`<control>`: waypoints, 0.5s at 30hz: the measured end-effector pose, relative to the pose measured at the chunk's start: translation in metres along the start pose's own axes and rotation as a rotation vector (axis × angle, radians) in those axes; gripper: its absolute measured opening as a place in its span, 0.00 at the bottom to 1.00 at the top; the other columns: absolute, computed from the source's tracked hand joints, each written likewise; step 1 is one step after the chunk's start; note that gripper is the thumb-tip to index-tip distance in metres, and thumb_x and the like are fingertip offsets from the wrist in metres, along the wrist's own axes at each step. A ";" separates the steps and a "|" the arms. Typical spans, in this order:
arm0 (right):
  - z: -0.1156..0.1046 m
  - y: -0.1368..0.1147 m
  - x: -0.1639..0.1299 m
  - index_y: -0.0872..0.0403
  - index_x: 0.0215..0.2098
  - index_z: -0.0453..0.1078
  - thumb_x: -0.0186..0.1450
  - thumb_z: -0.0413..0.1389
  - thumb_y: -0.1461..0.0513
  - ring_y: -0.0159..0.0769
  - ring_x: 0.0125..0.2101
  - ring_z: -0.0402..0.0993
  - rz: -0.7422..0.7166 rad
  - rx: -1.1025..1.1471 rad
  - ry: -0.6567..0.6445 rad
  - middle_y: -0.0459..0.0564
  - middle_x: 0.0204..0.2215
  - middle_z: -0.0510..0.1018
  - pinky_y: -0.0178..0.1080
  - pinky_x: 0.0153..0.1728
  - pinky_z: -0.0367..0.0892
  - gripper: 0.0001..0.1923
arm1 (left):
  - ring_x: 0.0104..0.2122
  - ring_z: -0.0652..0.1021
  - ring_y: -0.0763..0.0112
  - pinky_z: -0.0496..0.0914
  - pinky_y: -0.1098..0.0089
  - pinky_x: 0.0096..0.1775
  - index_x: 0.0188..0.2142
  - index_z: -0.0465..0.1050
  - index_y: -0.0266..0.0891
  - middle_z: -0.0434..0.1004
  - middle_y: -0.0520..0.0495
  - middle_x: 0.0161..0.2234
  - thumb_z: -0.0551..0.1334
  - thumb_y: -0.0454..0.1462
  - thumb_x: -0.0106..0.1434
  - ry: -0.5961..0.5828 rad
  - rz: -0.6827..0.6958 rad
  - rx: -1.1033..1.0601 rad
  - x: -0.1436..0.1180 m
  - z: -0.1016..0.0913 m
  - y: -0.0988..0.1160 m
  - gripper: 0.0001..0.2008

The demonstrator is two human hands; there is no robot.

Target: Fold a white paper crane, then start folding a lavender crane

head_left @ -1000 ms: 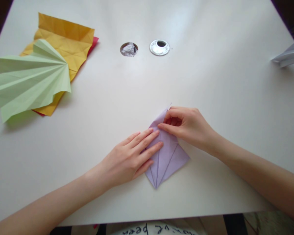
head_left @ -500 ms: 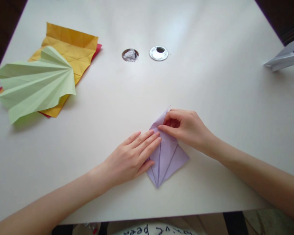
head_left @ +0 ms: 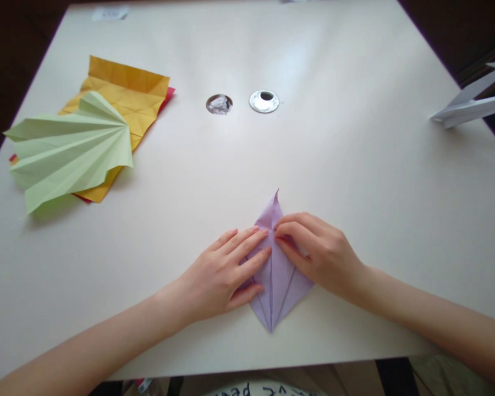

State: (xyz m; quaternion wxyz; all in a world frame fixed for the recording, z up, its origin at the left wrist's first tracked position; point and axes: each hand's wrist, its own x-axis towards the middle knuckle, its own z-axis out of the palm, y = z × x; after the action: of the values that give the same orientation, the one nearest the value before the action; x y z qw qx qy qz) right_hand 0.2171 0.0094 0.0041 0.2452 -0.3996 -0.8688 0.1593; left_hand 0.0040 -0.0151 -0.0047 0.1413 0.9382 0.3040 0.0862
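Observation:
A folded sheet of lilac paper (head_left: 278,294) lies on the white table close to its front edge, one point toward me and a slightly curled tip at the far end. My left hand (head_left: 225,275) rests flat on the paper's left half, fingers extended and a little apart. With thumb and index finger close together, my right hand (head_left: 313,247) pinches the paper near its middle crease, just beside the left fingertips. Creases run from the near point up the sheet. Parts of both side corners are hidden under the hands.
At the left, a pleated light green paper (head_left: 74,146) overlaps a creased yellow paper (head_left: 127,93), with red paper (head_left: 169,96) underneath. A hole with crumpled material (head_left: 219,104) and a metal-rimmed hole (head_left: 264,102) are in the tabletop (head_left: 346,159). Folded white paper (head_left: 470,107) stands at the right edge.
My right hand has moved down from the paper's upper right edge to its middle crease, leaving the far tip uncovered. My left hand stays flat. The camera view has shifted slightly.

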 end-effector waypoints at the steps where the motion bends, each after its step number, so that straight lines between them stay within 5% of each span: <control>1: -0.001 0.000 -0.004 0.56 0.35 0.67 0.61 0.51 0.70 0.35 0.35 0.71 -0.051 0.000 -0.002 0.52 0.34 0.76 0.38 0.37 0.69 0.06 | 0.60 0.58 0.58 0.59 0.57 0.56 0.55 0.61 0.35 0.54 0.38 0.61 0.52 0.44 0.64 0.009 0.005 0.009 0.000 -0.001 0.001 0.23; 8: -0.006 0.007 -0.025 0.63 0.45 0.68 0.61 0.51 0.71 0.40 0.45 0.71 -0.372 -0.039 -0.044 0.58 0.42 0.77 0.42 0.44 0.73 0.14 | 0.52 0.69 0.61 0.66 0.63 0.50 0.53 0.63 0.30 0.69 0.39 0.53 0.54 0.43 0.64 0.150 0.069 0.027 -0.002 -0.002 0.003 0.22; 15: -0.004 0.011 -0.027 0.65 0.45 0.69 0.63 0.50 0.70 0.40 0.47 0.71 -0.441 -0.104 -0.040 0.56 0.43 0.77 0.41 0.44 0.74 0.13 | 0.50 0.70 0.67 0.68 0.66 0.49 0.47 0.68 0.34 0.72 0.44 0.50 0.54 0.31 0.65 0.179 0.127 -0.067 0.000 -0.002 -0.015 0.12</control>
State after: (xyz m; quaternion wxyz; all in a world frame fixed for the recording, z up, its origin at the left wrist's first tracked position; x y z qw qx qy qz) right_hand 0.2409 -0.0041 -0.0059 0.2357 -0.2092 -0.9469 0.0646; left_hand -0.0046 -0.0025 -0.0072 0.1392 0.9389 0.2521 0.1886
